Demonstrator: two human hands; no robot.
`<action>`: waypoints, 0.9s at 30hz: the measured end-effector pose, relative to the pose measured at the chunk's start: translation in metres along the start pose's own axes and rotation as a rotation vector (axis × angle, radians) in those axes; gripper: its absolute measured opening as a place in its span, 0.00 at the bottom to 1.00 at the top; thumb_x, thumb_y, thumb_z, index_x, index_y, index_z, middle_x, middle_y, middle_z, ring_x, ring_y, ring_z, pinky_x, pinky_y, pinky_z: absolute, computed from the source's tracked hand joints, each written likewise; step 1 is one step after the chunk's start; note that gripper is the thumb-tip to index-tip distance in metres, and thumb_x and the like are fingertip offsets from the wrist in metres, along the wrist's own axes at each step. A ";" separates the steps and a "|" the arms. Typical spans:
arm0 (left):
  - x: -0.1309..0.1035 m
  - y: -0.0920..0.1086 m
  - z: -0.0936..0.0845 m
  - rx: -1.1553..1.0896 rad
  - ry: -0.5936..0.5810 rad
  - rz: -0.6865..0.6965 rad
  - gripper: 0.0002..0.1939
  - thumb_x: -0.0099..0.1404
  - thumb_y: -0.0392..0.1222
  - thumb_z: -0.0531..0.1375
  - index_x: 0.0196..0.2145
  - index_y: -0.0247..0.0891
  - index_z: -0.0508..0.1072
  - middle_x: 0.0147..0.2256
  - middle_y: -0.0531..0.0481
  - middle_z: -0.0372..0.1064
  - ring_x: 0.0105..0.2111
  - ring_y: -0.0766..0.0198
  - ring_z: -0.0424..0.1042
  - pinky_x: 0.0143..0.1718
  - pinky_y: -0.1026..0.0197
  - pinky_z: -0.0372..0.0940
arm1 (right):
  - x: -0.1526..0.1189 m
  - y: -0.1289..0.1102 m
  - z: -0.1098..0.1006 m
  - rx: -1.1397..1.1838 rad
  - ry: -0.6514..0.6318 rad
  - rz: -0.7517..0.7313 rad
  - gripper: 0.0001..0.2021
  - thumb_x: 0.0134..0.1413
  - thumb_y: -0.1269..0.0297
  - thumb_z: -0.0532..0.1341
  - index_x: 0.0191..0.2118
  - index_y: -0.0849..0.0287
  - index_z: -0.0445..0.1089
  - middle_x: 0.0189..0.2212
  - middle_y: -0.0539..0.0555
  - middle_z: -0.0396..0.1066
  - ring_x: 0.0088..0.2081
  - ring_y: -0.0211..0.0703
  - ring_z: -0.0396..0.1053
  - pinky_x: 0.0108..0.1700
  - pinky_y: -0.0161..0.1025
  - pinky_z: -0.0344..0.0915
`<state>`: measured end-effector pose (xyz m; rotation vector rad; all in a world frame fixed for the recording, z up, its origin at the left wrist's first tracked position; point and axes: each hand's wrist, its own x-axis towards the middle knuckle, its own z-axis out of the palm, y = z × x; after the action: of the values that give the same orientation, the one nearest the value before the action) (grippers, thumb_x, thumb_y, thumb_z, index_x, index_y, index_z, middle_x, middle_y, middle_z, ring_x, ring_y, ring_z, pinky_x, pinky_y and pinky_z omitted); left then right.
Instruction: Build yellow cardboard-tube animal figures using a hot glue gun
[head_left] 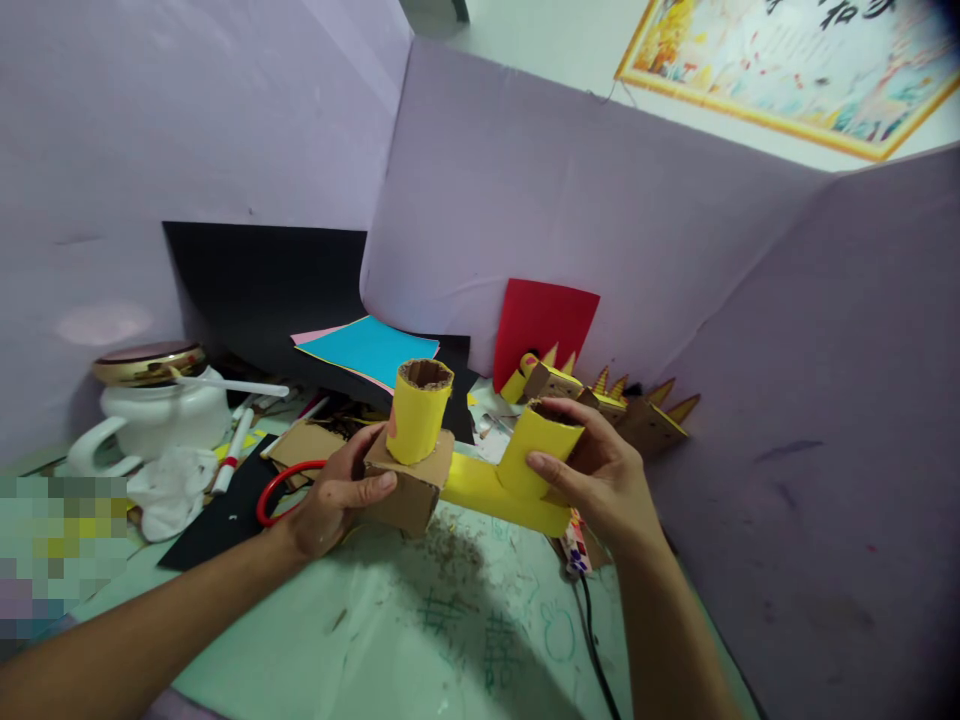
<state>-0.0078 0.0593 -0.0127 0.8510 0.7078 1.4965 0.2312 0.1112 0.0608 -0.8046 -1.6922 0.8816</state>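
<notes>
A cardboard model is held above the table between both hands. Its brown cardboard box [405,498] carries an upright yellow tube [418,415] with an open top. My left hand [341,497] grips the box from the left, thumb on its front. From the box a yellow strip [472,482] runs right to a second yellow tube [531,455], which leans slightly to the right. My right hand [600,470] is closed around this second tube, thumb in front and fingers behind its rim.
Red-handled scissors [271,492] lie left of my left hand, near a white lidded cup [161,410] and crumpled tissue [172,492]. Spiked cardboard pieces [652,425] and red paper [544,325] stand behind. A black cable [592,625] crosses the green table [360,640].
</notes>
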 end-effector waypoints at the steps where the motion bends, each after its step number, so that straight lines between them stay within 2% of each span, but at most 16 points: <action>1: 0.000 0.000 0.000 0.005 0.001 0.004 0.28 0.44 0.41 0.70 0.45 0.40 0.71 0.41 0.47 0.75 0.38 0.55 0.73 0.37 0.59 0.67 | 0.000 0.000 0.000 0.006 -0.001 0.006 0.21 0.41 0.64 0.71 0.45 0.48 0.70 0.44 0.52 0.73 0.42 0.45 0.73 0.40 0.41 0.72; 11: 0.001 0.000 -0.003 0.023 -0.010 -0.030 0.31 0.47 0.44 0.67 0.50 0.39 0.67 0.45 0.41 0.73 0.39 0.45 0.73 0.33 0.52 0.69 | -0.002 0.000 0.000 -0.050 -0.021 -0.008 0.21 0.43 0.62 0.70 0.46 0.49 0.69 0.45 0.54 0.74 0.40 0.46 0.73 0.38 0.43 0.74; 15: 0.001 0.000 -0.002 0.027 0.011 -0.019 0.32 0.46 0.44 0.68 0.49 0.39 0.67 0.45 0.42 0.73 0.41 0.45 0.73 0.37 0.52 0.68 | -0.003 -0.001 0.001 -0.030 -0.013 -0.003 0.21 0.43 0.63 0.70 0.45 0.49 0.69 0.45 0.53 0.74 0.41 0.46 0.74 0.39 0.42 0.74; 18: 0.001 -0.001 -0.002 0.023 0.029 -0.023 0.33 0.45 0.43 0.68 0.50 0.40 0.67 0.45 0.43 0.73 0.43 0.45 0.72 0.39 0.52 0.67 | -0.003 0.001 0.002 -0.013 -0.008 -0.017 0.23 0.43 0.63 0.70 0.48 0.47 0.69 0.47 0.53 0.73 0.45 0.47 0.73 0.43 0.43 0.73; 22: 0.001 -0.001 -0.002 0.016 0.062 0.002 0.32 0.44 0.43 0.69 0.48 0.40 0.68 0.43 0.45 0.74 0.45 0.46 0.71 0.40 0.54 0.67 | -0.003 0.005 0.003 -0.014 0.005 -0.059 0.36 0.46 0.63 0.69 0.61 0.44 0.56 0.53 0.55 0.69 0.52 0.50 0.69 0.51 0.51 0.68; 24: 0.001 0.000 -0.002 0.016 0.072 0.010 0.32 0.43 0.43 0.69 0.48 0.40 0.68 0.43 0.45 0.74 0.46 0.45 0.70 0.40 0.55 0.67 | -0.003 0.006 0.004 -0.014 0.011 -0.071 0.41 0.46 0.63 0.69 0.64 0.44 0.49 0.55 0.56 0.67 0.54 0.51 0.67 0.52 0.54 0.67; 27: 0.001 0.001 -0.003 0.034 0.064 -0.005 0.33 0.44 0.43 0.69 0.49 0.40 0.67 0.46 0.43 0.73 0.49 0.43 0.69 0.39 0.55 0.67 | -0.003 0.006 0.005 0.006 -0.005 -0.075 0.44 0.47 0.63 0.69 0.65 0.45 0.45 0.55 0.57 0.67 0.54 0.51 0.67 0.53 0.54 0.66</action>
<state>-0.0105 0.0601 -0.0134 0.8294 0.7835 1.5160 0.2279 0.1110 0.0535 -0.7308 -1.7126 0.8375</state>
